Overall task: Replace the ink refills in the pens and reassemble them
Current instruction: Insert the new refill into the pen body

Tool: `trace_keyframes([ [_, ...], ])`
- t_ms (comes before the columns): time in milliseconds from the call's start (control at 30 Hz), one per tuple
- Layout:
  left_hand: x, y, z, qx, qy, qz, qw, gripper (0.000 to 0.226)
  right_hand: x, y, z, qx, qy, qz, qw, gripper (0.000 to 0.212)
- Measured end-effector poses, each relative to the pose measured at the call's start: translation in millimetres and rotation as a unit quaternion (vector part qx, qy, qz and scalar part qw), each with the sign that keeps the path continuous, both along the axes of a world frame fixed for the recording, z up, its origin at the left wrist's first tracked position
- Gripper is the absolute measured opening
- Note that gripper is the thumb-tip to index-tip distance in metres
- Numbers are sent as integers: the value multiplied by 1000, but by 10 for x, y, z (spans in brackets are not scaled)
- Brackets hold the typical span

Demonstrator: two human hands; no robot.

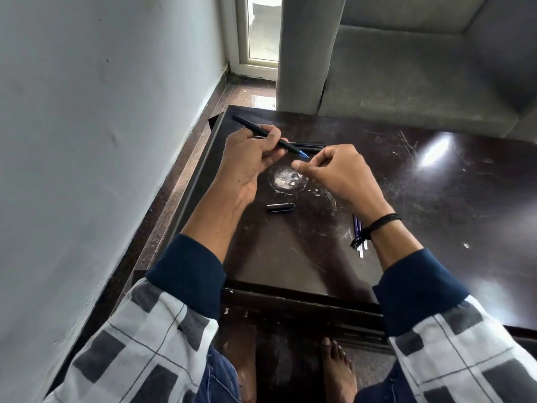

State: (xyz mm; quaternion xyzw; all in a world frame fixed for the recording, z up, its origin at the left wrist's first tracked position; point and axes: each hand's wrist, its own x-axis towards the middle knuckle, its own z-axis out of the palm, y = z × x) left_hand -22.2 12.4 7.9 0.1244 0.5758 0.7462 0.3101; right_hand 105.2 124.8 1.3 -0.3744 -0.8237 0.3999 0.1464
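The left hand (255, 154) is closed around a black pen barrel (261, 131), thumb pressed on top and fingers curled beneath, holding it above the dark, scratched surface (406, 199). The barrel slants from the far left corner of the surface down toward the middle, and a short blue tip (302, 154) sticks out of its near end, just beyond the thumb. The right hand (334, 173) is beside that end, its thumb and forefinger pinched together right at the blue tip; whether they actually grip it or only touch it cannot be told, as the fingertips cover the spot. Just behind both hands, more black pen parts (312, 146) lie flat on the surface, partly hidden by the fingers. A black pen cap (280, 207) lies on its side nearer the person, below the left hand and apart from it. A small bundle of purple-and-white refills (359, 237) lies on the surface under the right wrist, partly hidden by a black cord bracelet (374, 225).
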Motion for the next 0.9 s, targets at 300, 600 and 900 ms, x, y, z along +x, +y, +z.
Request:
trace_keyframes([
  [300,-146,-43,-4,9,-48,75,996,5,-30,-154,32,97,-129,156,974,23],
  [600,-157,-60,-1,13,-50,62,997,6,-96,-280,-125,157,-186,236,941,23],
  [900,-143,-61,2,7,-47,56,997,7,-125,-298,-177,191,-184,245,933,19],
])
